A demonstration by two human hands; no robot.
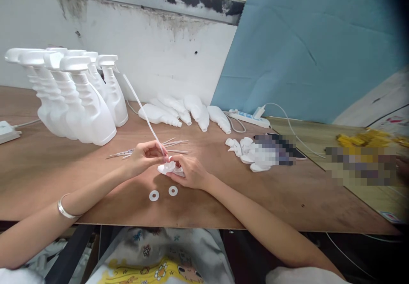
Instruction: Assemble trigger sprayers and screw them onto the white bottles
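Pinched in the fingers of my left hand (147, 158) is a thin white dip tube (140, 103), slanting up and to the left. My right hand (191, 171) grips a white spray trigger head (166, 167) low over the table. The tube's lower end meets the head at my fingertips; whether it sits inside cannot be made out. Two flat white washers, a left one (154, 196) and a right one (173, 190), lie just in front of my hands. Behind my left hand, several loose tubes (177, 151) are spread on the tabletop.
Several white spray bottles (91, 113) with heads fitted stand at left. Several headless bottles (159, 114) lie by the wall. At right are a pile of white spray heads (252, 154), a power strip (251, 118) with cables, and yellow items (364, 139) on another surface.
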